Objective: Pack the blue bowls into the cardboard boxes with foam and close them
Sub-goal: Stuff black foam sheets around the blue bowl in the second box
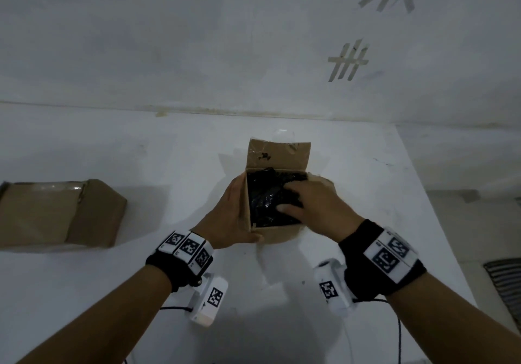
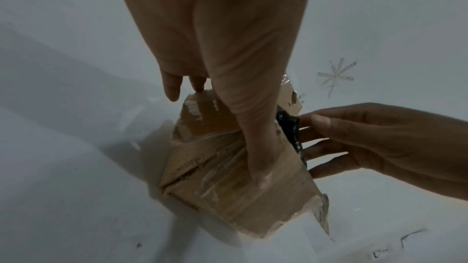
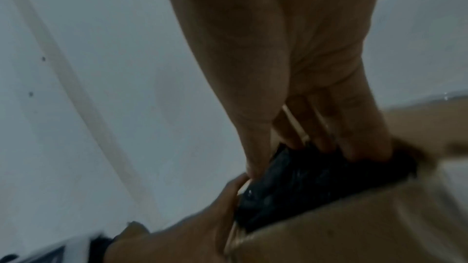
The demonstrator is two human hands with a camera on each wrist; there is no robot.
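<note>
A small open cardboard box (image 1: 277,232) stands mid-table, its far flap (image 1: 279,155) raised. Black foam (image 1: 263,203) fills its opening; no blue bowl shows in any view. My left hand (image 1: 229,217) grips the box's left side, with the thumb laid along the box wall (image 2: 228,197) in the left wrist view and the fingers round the far corner. My right hand (image 1: 306,201) lies over the opening, its fairly straight fingers pressing down on the foam (image 3: 316,183). In the left wrist view the right hand (image 2: 367,143) reaches in from the right.
A second cardboard box (image 1: 56,214), closed and taped, lies at the left of the white table (image 1: 141,279). The wall behind carries tape marks (image 1: 348,62). The table's right edge (image 1: 439,222) runs close beside my right arm. Cables trail from both wrist cameras.
</note>
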